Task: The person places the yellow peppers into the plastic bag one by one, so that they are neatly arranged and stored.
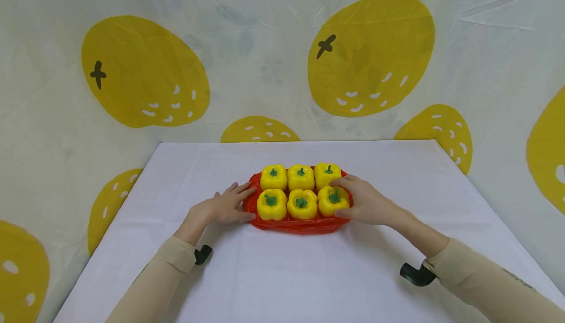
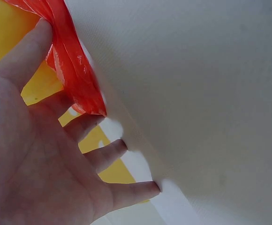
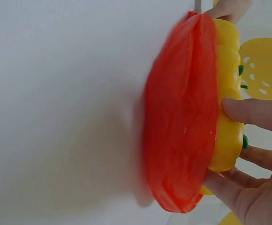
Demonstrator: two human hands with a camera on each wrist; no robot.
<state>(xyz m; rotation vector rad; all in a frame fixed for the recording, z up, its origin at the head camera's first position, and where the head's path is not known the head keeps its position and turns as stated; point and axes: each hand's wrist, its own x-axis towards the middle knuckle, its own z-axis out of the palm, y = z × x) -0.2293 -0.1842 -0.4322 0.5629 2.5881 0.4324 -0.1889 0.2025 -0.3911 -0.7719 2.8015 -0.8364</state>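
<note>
Several yellow toy bell peppers [image 1: 301, 204] with green stems sit in two rows on a crumpled red plastic bag [image 1: 304, 226]. My right hand [image 1: 368, 200] is at the right end and grips the front right bell pepper [image 1: 330, 204], thumb on its near side and fingers around its far side. In the right wrist view, the thumb presses on that pepper above the bag's edge. At the other end, my left hand [image 1: 227, 204] touches the bag's left edge. Its fingers are spread and fairly straight in the left wrist view, the thumb resting against the red plastic [image 2: 75, 65].
The bag lies on a table with a white cover [image 1: 282, 274]. Behind it hangs a pale cloth [image 1: 260, 68] printed with large yellow fruit. A black curved piece [image 1: 417, 275] sticks out from the right sleeve, and a similar black piece [image 1: 203, 254] from the left.
</note>
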